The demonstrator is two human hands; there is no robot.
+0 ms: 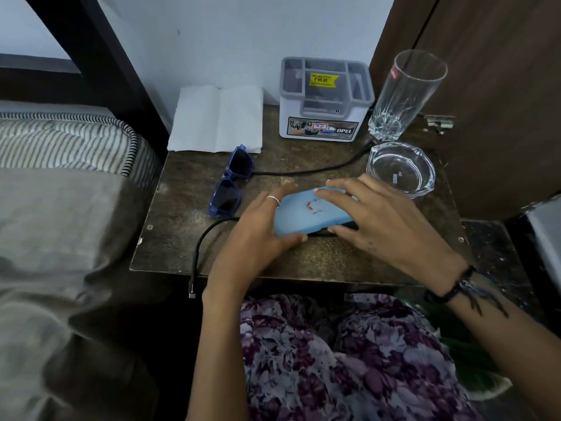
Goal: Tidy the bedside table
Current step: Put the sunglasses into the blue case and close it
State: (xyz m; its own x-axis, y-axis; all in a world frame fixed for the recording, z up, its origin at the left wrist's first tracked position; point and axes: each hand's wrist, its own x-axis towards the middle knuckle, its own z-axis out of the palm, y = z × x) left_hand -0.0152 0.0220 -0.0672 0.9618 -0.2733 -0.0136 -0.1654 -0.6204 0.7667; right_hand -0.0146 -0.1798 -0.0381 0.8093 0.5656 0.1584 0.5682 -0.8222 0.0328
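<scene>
A flat, rounded-corner light blue case (309, 212) — smooth, matte, with a small red mark on its top face — is grasped between both hands near the front centre of the bedside table (182, 238). The left hand (261, 232) is curved around the case's left end, thumb along the near edge and fingers over the far edge; a thin ring is worn on one finger. The right hand (382, 220) is spread over the right end, fingers laid flat on top and thumb pressed to the near edge. Both forearms are extended forward from the lower frame, and a dark band is worn on the right wrist.

The tabletop is dark, mottled and worn. A black cable (200, 250) is draped off the front edge. Blue-framed sunglasses (230, 183) are placed left of the case, lenses dark. Behind them lies a creased white paper napkin (217, 118). A grey-and-white plastic organiser (324, 100) is set at the back, beside a tall clear glass tumbler (406, 92). A round, thick-walled glass ashtray (400, 170) is positioned just beyond the right hand.
</scene>
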